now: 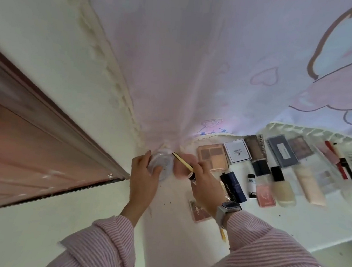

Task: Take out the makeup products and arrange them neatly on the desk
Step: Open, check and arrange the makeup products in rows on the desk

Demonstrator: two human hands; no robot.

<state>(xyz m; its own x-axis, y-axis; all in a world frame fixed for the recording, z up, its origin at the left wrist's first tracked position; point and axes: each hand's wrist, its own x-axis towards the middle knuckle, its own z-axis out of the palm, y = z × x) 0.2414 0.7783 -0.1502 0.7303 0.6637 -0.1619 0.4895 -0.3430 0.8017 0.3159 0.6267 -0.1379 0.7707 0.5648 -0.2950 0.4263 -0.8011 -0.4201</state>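
Over by the peach palette (212, 157), at the left end of the laid-out row, is where it's all happening from the head cam. Left hand (144, 174) is curled around a clear round container (160, 165), just left of the palette, and the right hand (205, 184) is pinching a thin yellow-and-black pencil (183, 165) that pokes up toward the jar, with a pink puff (183, 166) behind it. So both hands are gripping something, neither is free.

Right of the palette the rest is already lined up on the white desk (291, 222): white compact (236, 153), dark blue tube (235, 186), pink bottle (265, 194), cream bottles, red lipsticks further off.

If it were me, I'd set the jar down first in the bare spot left of the palette, then lay the pencil parallel to the tubes so it doesn't roll. That little pink palette under the right wrist looks easy to knock, too.
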